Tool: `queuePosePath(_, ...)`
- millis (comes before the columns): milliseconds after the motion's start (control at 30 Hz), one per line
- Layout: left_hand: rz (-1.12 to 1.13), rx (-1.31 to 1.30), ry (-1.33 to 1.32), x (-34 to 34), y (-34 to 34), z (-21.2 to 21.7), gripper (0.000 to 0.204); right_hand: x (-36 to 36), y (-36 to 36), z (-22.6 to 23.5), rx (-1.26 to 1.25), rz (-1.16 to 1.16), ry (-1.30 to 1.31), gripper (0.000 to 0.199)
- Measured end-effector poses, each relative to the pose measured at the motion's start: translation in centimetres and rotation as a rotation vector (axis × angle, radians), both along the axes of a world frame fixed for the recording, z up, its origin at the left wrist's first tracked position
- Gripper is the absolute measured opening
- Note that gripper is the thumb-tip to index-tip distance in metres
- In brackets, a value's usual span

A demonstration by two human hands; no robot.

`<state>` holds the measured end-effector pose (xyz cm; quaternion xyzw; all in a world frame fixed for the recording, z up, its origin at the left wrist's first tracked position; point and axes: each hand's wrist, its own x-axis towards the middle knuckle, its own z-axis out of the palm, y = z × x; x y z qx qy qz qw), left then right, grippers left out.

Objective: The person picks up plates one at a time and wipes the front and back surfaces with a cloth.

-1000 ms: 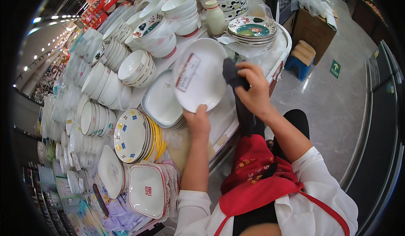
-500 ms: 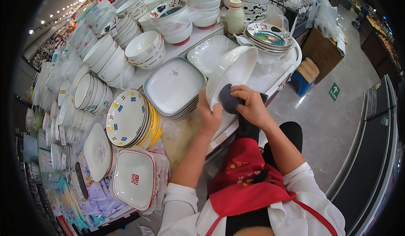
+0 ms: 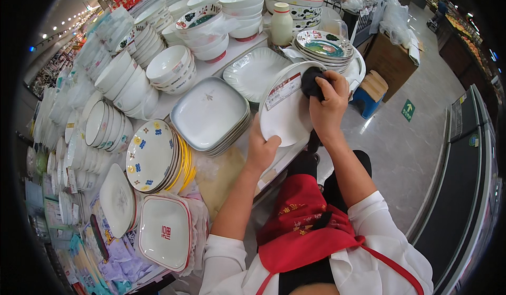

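A deep white bowl is tilted in front of me, its hollow side turned toward me. My left hand grips its lower left rim, with the thumb on the inner side. In my right hand is a bunched black cloth, pressed to the bowl's upper right part. A printed label sticks to the inside of the bowl, left of the cloth. Just left of the bowl lies a stack of square plates with grey-blue rims. Behind it is a white ribbed dish.
Stacked bowls crowd the table's left and back. Floral plates with yellow edges and a red-rimmed square dish stand nearer. A cream bottle is beside patterned plates. A blue stool and cardboard box stand right.
The bowl has turned so its inside faces me, bringing the label into view. My right hand has moved up with the cloth, from the lower rim to the upper right.
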<state>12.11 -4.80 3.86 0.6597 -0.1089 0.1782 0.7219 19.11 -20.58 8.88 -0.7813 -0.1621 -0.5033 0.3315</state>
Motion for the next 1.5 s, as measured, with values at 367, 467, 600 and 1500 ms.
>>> queuePosePath(367,0.143,-0.081,0.020,-0.1,1.1,-0.4,0.055,-4.4,1.5,-2.8,-0.334,0.479,0.523,0.030)
queuePosePath(467,0.092,-0.336,0.180,-0.2,1.2,0.2,0.054,-4.5,0.2,-1.1,-0.181,0.852,0.766,0.033)
queuePosePath(600,-0.023,-0.577,0.269,0.0,1.1,1.2,0.053,-4.6,-1.8,-0.3,0.122,1.173,1.032,0.034)
queuePosePath(1500,-0.414,-0.499,0.385,-0.4,0.6,0.4,0.061,-1.9,2.8,2.0,-0.133,0.399,0.083,0.034)
